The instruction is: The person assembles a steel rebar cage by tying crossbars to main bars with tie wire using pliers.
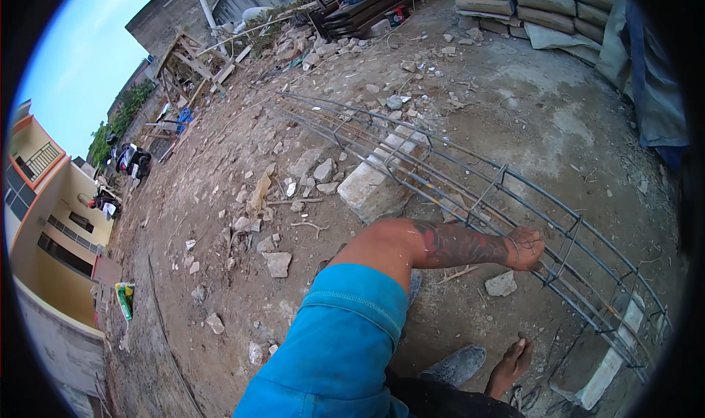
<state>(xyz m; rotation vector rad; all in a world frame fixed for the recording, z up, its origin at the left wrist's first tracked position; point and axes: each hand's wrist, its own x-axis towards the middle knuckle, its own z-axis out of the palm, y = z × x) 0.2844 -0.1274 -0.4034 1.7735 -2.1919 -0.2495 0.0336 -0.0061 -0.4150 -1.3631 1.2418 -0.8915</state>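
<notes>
A long rebar cage [470, 175] of several steel bars tied with square stirrups runs diagonally from the upper middle to the lower right. My left hand [525, 247], at the end of a tattooed forearm and a blue sleeve, closes round a near-side bar of it. A bracelet circles that wrist. Lower down, my right hand [510, 365] hangs above the ground, apart from the cage, its visible fingers stretched out and nothing seen in them. Under the cage sit a rough concrete block [378, 179] and, at the right end, another block [606, 370].
A grey shoe [459, 364] rests on the dirt below me. Broken stones [277, 264] litter the ground at left. Stacked sacks [547, 3] and a hanging tarp [650, 87] stand at the upper right. A wooden frame [183, 65] and a house [55, 227] lie beyond.
</notes>
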